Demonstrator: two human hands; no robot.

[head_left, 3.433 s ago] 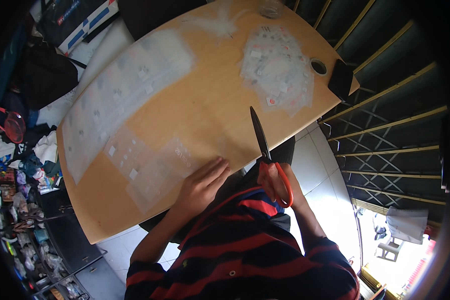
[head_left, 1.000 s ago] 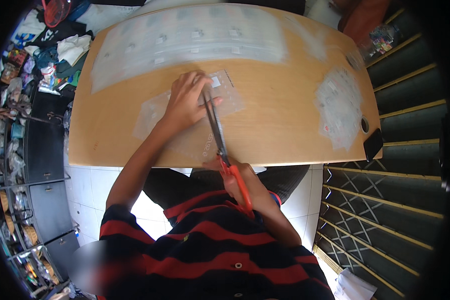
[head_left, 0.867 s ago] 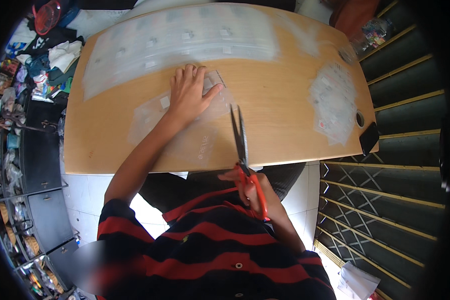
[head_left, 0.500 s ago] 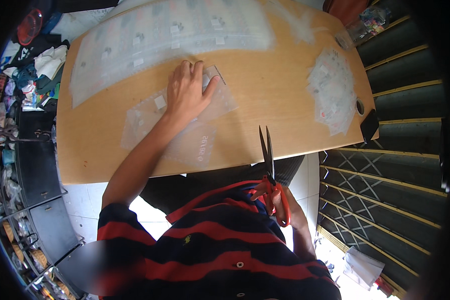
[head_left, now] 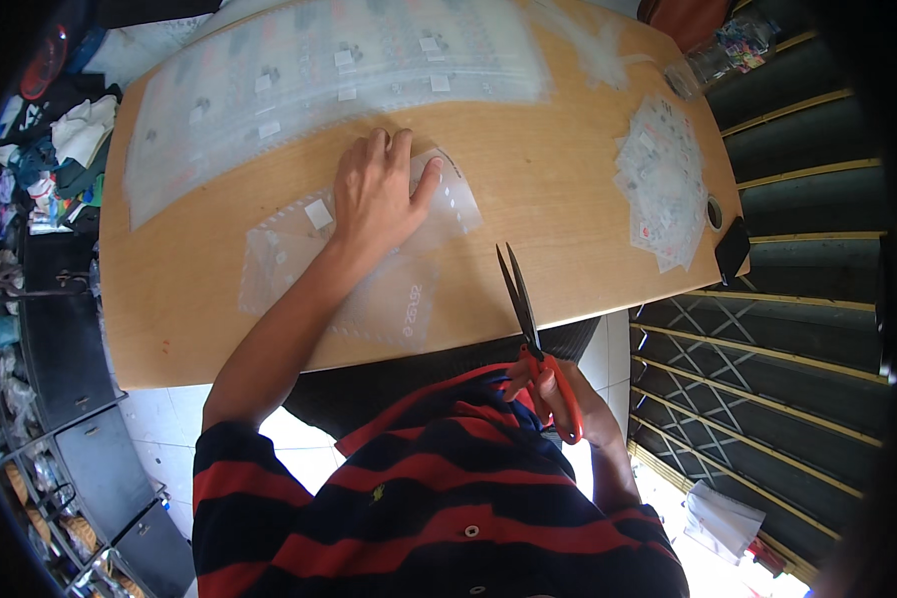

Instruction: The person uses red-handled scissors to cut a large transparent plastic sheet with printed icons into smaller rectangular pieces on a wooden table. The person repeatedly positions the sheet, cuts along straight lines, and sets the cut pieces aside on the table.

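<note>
My left hand point(head_left: 377, 194) lies on clear printed plastic sheets point(head_left: 384, 299) near the table's front edge, fingers apart and palm down. Its thumb rests on the right-hand part of the top piece, and the palm hides some of the plastic. My right hand point(head_left: 546, 391) is closed around the red handles of a pair of scissors point(head_left: 524, 309), in front of the table's edge. The black blades point up and away from me, slightly parted, with no plastic between them.
A wide stack of printed plastic sheets point(head_left: 369, 60) covers the far left of the wooden table point(head_left: 538, 209). Cut plastic pieces point(head_left: 663, 184) are heaped at the right, beside a tape roll point(head_left: 714, 213) and a black phone point(head_left: 733, 251). Plastic scraps point(head_left: 596, 50) lie at the back.
The scissors have shifted slightly left and toward the table, with their blades a little further apart. My left hand stays on the plastic, whose right corner now lifts and curls a little.
</note>
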